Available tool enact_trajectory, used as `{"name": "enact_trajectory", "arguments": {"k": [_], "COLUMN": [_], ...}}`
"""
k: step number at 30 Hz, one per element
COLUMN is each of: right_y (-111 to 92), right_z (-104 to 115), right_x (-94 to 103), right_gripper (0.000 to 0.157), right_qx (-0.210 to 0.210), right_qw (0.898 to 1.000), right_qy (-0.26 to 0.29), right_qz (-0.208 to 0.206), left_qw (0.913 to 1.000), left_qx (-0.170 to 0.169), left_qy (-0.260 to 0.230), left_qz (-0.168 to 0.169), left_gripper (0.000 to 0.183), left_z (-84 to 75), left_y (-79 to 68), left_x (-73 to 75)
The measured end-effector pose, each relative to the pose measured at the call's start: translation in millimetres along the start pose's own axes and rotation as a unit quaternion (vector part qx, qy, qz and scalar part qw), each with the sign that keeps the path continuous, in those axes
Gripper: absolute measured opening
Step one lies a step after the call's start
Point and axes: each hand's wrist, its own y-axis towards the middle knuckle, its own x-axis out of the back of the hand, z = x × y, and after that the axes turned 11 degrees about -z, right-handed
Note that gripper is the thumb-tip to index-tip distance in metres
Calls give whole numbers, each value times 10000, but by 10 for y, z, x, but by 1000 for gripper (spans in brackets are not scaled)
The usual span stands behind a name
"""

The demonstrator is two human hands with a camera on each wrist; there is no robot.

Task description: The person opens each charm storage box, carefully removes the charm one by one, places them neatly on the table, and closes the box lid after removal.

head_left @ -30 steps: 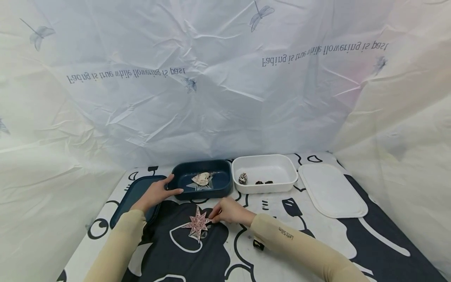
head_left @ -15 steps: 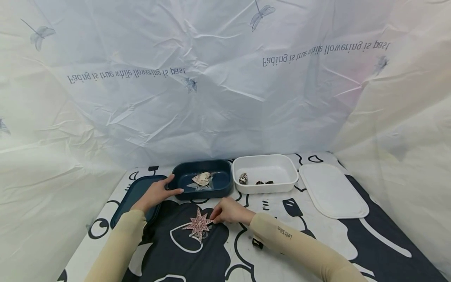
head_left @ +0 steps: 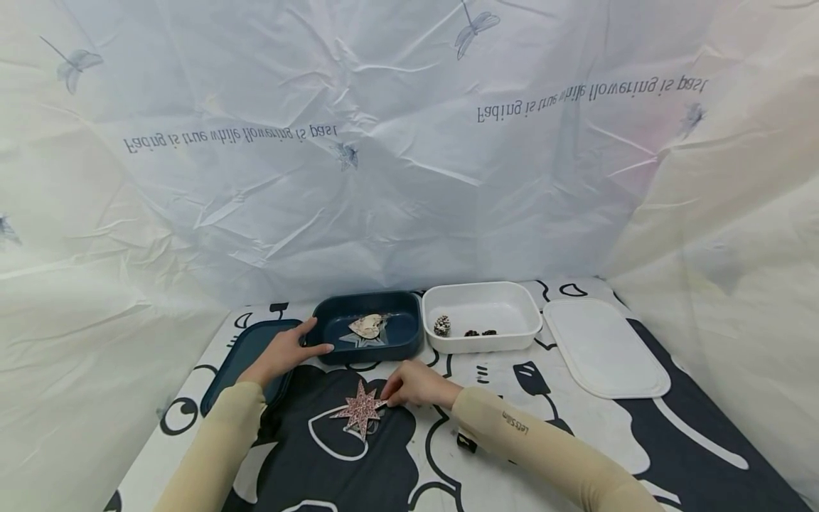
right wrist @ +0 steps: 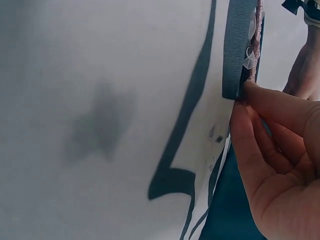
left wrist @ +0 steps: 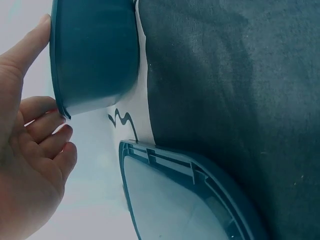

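In the head view my right hand [head_left: 419,382] pinches one point of a pink, glittery star ornament [head_left: 360,410] between thumb and fingers, over the dark part of the cloth. The right wrist view catches the star [right wrist: 257,45] nearly edge-on, beyond the fingertips. My left hand [head_left: 279,355] holds the left end of a navy blue box [head_left: 374,351]; from the left wrist, the thumb and fingers meet its rim [left wrist: 56,65]. Inside that box lie a pale heart-shaped ornament [head_left: 367,326] and a silvery star [head_left: 365,341].
A white box [head_left: 483,344] stands right of the navy one, holding a pine cone [head_left: 442,326] and small dark pieces [head_left: 480,333]. A white lid [head_left: 604,348] lies farther right; a navy lid [head_left: 243,355] lies by my left forearm. White sheeting [head_left: 409,178] hangs behind.
The pink star turns slightly and shifts a little to the right in my right hand's pinch, then stays there. My left hand and the boxes keep their places.
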Motion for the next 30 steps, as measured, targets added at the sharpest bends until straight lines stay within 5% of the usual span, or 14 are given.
{"name": "enact_trajectory", "arguments": {"k": [30], "right_y": [36], "right_z": [37], "right_x": [-13], "right_gripper": [11], "right_qx": [-77], "right_qw": [9996], "right_qy": [-190], "right_qz": [212], "left_qw": [9999], "left_qx": [96], "left_qy": [98], "left_qz": [-65], "left_gripper": [106], "left_z": [-42], "left_y": [29], "left_x": [14]}}
